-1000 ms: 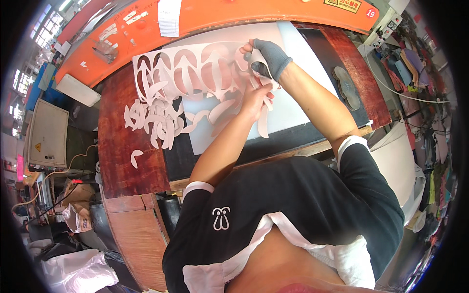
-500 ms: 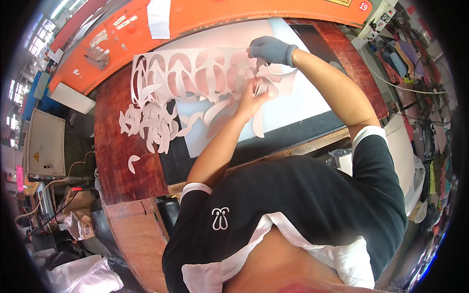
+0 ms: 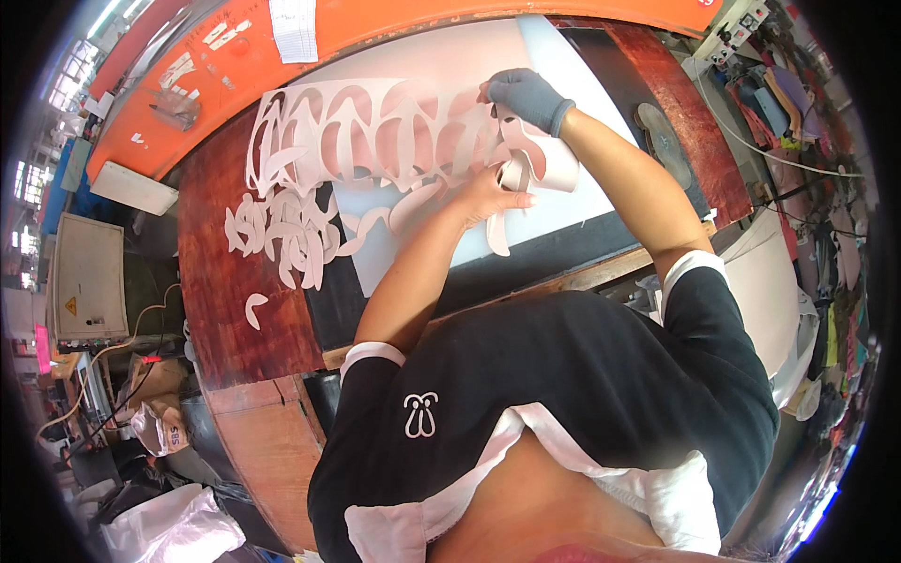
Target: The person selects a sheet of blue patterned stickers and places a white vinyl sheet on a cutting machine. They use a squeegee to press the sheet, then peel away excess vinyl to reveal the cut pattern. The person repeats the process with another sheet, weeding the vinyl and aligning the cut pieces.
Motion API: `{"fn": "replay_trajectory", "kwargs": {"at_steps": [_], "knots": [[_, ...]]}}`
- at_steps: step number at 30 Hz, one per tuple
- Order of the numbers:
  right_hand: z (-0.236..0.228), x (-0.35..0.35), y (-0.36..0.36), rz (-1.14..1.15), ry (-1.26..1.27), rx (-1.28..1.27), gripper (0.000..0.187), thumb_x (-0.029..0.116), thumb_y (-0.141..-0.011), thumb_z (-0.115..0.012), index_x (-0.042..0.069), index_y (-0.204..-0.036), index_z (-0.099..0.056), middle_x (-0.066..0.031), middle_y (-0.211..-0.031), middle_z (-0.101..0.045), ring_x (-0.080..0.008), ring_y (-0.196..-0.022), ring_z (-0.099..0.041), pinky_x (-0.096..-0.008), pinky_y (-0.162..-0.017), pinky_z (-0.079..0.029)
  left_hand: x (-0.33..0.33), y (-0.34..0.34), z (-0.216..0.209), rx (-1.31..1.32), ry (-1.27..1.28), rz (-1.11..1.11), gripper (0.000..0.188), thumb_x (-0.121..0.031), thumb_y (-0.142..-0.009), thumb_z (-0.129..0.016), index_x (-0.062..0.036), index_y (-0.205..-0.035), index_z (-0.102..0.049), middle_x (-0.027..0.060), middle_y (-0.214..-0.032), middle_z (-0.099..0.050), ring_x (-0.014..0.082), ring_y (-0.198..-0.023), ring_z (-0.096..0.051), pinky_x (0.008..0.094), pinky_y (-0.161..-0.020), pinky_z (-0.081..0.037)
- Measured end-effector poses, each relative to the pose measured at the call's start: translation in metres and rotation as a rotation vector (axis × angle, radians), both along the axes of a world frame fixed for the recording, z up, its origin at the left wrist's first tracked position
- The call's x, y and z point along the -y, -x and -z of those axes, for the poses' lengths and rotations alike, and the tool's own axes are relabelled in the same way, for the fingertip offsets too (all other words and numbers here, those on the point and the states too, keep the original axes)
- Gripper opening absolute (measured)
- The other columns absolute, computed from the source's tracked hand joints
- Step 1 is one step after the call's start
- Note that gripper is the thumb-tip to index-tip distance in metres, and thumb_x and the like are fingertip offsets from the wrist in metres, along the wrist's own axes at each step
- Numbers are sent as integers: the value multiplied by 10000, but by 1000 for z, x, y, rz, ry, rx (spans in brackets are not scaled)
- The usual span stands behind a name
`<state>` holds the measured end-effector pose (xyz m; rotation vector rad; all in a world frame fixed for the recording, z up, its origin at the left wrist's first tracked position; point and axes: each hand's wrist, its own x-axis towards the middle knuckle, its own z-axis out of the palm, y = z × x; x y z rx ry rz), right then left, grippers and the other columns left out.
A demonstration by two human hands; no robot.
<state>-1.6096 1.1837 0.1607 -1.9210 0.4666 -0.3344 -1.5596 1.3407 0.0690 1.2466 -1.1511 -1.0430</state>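
A pale pink sheet [image 3: 330, 131] with rows of curved cut-outs lies across a white board [image 3: 572, 214]. My right hand [image 3: 530, 98], in a grey glove, is closed on the sheet's upper edge near its right end, where the sheet curls up. Just below, my bare left hand [image 3: 483, 195] has its thumb stretched to the right; a few curved cut pieces [image 3: 514, 173] stand between thumb and fingers, and the fingertips are partly hidden. One loose crescent piece [image 3: 497, 235] hangs down below this hand. A heap of crescent pieces [image 3: 286, 235] lies by the sheet's lower left.
An orange machine beam [image 3: 375, 25] crosses behind the board, with a paper [image 3: 294, 30] hanging on it. Around the board is a reddish-brown tabletop [image 3: 239, 319], bearing a single stray piece [image 3: 254, 311]. A grey oval object [image 3: 657, 131] lies beyond my right forearm.
The sheet's right end has curled further over to the right and down. My left hand has turned and sunk slightly. My right forearm has shifted, and the grey oval object now shows more.
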Motion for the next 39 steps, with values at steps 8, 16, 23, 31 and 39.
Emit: {"fn": "replay_trajectory", "kwargs": {"at_steps": [8, 16, 23, 31, 39], "knots": [[-20, 5, -3, 52, 140, 5, 255, 245, -858, -583, 10, -874, -682, -47, -815, -653, -109, -680, -555, -254, -627, -464, 2, 12, 18, 344, 92, -538, 454, -47, -736, -633, -2, -1174, -519, 98, -963, -633, 187, -854, -611, 320, -757, -485], [-42, 3, -14, 27, 142, 182, 280, 261, -870, -567, 6, -906, -676, -36, -818, -653, -116, -678, -556, -259, -645, -463, -46, -7, 24, 367, 131, -580, 533, 61, -723, -512, 4, -1250, -457, 174, -1178, -555, 306, -1119, -536, 337, -964, -396], [-83, 4, -29, -86, 131, 207, 205, 188, -837, -600, -2, -862, -672, -99, -718, -647, -141, -585, -581, -263, -555, -458, -67, -60, 38, 440, -110, -909, 554, -9, -735, -588, 4, -1267, -434, 172, -1235, -511, 311, -1203, -447, 377, -999, -371], [-120, -9, -40, -150, 191, 242, 245, 202, -852, -584, 10, -963, -687, -74, -765, -665, -131, -609, -580, -263, -576, -462, -39, -33, 4, 646, -48, -671, 649, -194, -817, -645, 15, -1333, -311, 193, -1300, -456, 332, -1155, -488, 414, -973, -381], [-105, -55, 18, -269, 255, 135, 275, 231, -872, -564, -25, -906, -660, -55, -876, -647, -113, -795, -586, -268, -729, -472, 8, -73, 17, -724, -38, -433, 538, -265, -891, -581, -14, -1304, -344, 170, -1267, -478, 327, -1068, -539, 475, -898, -423]]}}
